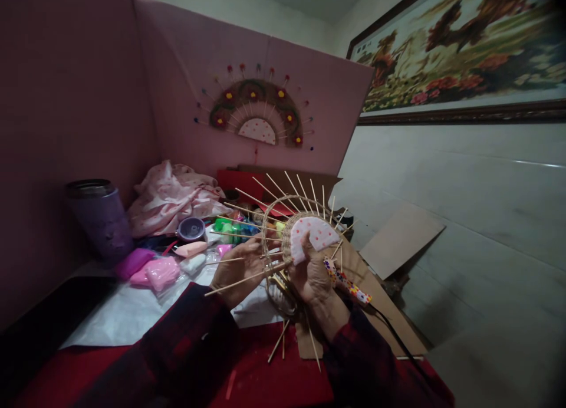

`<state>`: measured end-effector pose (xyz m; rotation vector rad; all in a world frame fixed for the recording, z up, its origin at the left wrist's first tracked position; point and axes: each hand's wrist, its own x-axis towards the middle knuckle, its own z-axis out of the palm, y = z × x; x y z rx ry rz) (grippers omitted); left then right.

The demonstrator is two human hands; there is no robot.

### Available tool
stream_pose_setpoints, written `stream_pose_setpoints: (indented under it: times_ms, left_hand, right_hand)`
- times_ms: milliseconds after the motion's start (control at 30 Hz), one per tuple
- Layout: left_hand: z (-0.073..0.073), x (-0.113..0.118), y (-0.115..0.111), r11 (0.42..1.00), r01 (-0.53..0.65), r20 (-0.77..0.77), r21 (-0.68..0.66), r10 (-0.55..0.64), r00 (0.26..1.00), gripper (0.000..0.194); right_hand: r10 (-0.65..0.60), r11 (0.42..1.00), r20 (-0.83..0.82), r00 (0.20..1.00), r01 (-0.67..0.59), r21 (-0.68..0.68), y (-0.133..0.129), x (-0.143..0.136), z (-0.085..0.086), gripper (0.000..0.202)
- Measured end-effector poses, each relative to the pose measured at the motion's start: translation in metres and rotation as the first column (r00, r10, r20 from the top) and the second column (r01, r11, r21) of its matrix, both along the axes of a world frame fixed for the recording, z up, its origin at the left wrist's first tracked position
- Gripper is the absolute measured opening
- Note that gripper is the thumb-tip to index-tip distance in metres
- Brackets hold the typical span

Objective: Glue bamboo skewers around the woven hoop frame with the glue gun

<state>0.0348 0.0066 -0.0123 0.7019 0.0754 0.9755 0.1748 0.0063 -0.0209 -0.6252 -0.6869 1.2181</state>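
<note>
A half-round fan craft (pixel 313 234) faces me, with a white, red-dotted centre, a woven twine band and thin wooden sticks spreading outward. My right hand (pixel 315 281) grips its lower edge, the thumb pressed on the dotted face. To the left, my left hand (pixel 247 269) is closed around the twine (pixel 264 231) among the sticks; its fingertips are partly hidden. The twine arcs across the sticks and hangs in a loop below. Close to my right wrist lies a glue gun (pixel 349 283) with a colourful patterned body and a black cord.
A finished-looking fan (pixel 256 104) hangs on the pink board. On the left stand a purple tumbler (pixel 101 219), bunched pink cloth (pixel 172 198) and bagged coloured clay (pixel 161 272). Loose sticks (pixel 278 341) lie on the red surface. Cardboard (pixel 389 325) extends along the right.
</note>
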Motion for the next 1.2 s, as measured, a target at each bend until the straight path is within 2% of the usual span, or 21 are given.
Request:
stream_pose_setpoints:
  times_ms: [200, 467, 533, 600, 667, 733, 767, 800, 867, 900, 933, 967, 1033, 1133, 1200]
  left_hand:
    - [0.002, 0.001, 0.000, 0.999, -0.023, -0.082, -0.022, 0.021, 0.996, 0.039]
    - [0.000, 0.000, 0.001, 0.996, -0.082, -0.131, 0.033, 0.086, 0.988, 0.047]
    - [0.001, -0.001, 0.002, 0.992, -0.122, -0.137, 0.039, 0.127, 0.982, 0.050]
    - [0.002, -0.002, 0.003, 0.988, -0.152, -0.136, 0.039, 0.156, 0.978, 0.051]
    - [0.004, -0.003, 0.005, 0.986, -0.164, -0.126, 0.042, 0.168, 0.978, 0.052]
    - [0.005, -0.004, 0.006, 0.984, -0.169, -0.107, 0.051, 0.173, 0.979, 0.052]
    - [0.005, -0.004, 0.006, 0.984, -0.170, -0.099, 0.052, 0.175, 0.980, 0.052]
    - [0.006, -0.004, 0.006, 0.983, -0.175, -0.093, 0.053, 0.179, 0.979, 0.052]
    - [0.006, -0.003, 0.005, 0.981, -0.188, -0.089, 0.049, 0.192, 0.977, 0.052]
    - [0.006, -0.003, 0.005, 0.980, -0.192, -0.089, 0.045, 0.196, 0.977, 0.052]
    - [0.006, -0.002, 0.004, 0.980, -0.195, -0.088, 0.041, 0.198, 0.976, 0.052]
    - [0.006, -0.002, 0.004, 0.980, -0.193, -0.088, 0.039, 0.196, 0.977, 0.052]
    - [0.006, -0.001, 0.004, 0.982, -0.184, -0.091, 0.039, 0.187, 0.978, 0.053]
    - [0.006, -0.002, 0.005, 0.981, -0.189, -0.098, 0.050, 0.193, 0.976, 0.053]
    - [0.005, -0.002, 0.006, 0.979, -0.198, -0.097, 0.055, 0.203, 0.974, 0.053]
  right_hand:
    - [0.082, 0.996, 0.022, 0.996, -0.082, -0.031, -0.001, 0.005, -0.003, 0.033]
    - [0.159, 0.985, 0.062, 0.985, -0.154, -0.071, -0.001, 0.000, -0.004, 0.032]
    - [0.160, 0.983, 0.124, 0.979, -0.148, -0.105, -0.005, 0.007, -0.006, 0.035]
    - [0.115, 0.983, 0.299, 0.947, -0.066, -0.170, -0.011, 0.026, -0.008, 0.038]
    - [-0.015, 0.978, 0.537, 0.844, 0.124, -0.167, -0.020, 0.056, -0.008, 0.039]
    - [-0.152, 0.955, 0.746, 0.648, 0.291, -0.058, -0.029, 0.091, -0.009, 0.034]
    - [-0.191, 0.939, 0.841, 0.506, 0.345, 0.006, -0.034, 0.107, -0.011, 0.028]
    - [-0.185, 0.930, 0.934, 0.306, 0.362, 0.066, -0.037, 0.121, -0.012, 0.023]
    - [-0.076, 0.952, 0.993, -0.085, 0.289, 0.098, -0.042, 0.140, -0.018, 0.024]
    - [-0.034, 0.963, 0.973, -0.229, 0.253, 0.093, -0.044, 0.145, -0.022, 0.026]
    - [-0.007, 0.968, 0.947, -0.322, 0.235, 0.087, -0.044, 0.146, -0.025, 0.029]
    - [0.006, 0.969, 0.929, -0.371, 0.230, 0.086, -0.044, 0.145, -0.029, 0.031]
    - [0.001, 0.962, 0.924, -0.383, 0.252, 0.103, -0.043, 0.138, -0.035, 0.032]
    - [-0.034, 0.946, 0.946, -0.322, 0.294, 0.134, -0.039, 0.130, -0.040, 0.038]
    - [-0.082, 0.935, 0.972, -0.221, 0.320, 0.152, -0.038, 0.130, -0.041, 0.038]
